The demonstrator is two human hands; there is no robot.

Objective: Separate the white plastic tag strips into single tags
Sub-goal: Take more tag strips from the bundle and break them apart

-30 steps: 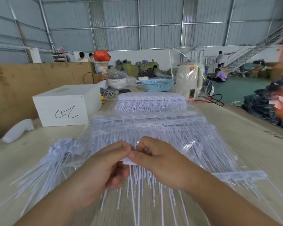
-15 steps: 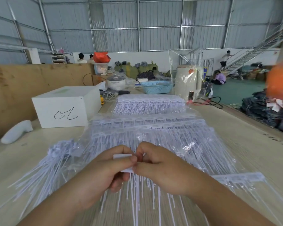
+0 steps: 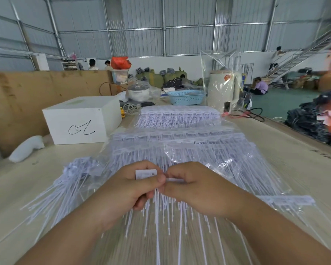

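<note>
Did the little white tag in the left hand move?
Yes. The white tag rose clear above the left hand thumb, up toward the white box.

The right hand (image 3: 195, 188) hides most of the tag strip (image 3: 175, 180) (blurred tails cut off below).

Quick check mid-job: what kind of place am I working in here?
Likely a warehouse or packing workshop: corrugated metal walls, bagged tag strips stacked on a long worktable, and piles of dark garments beside it.
</note>
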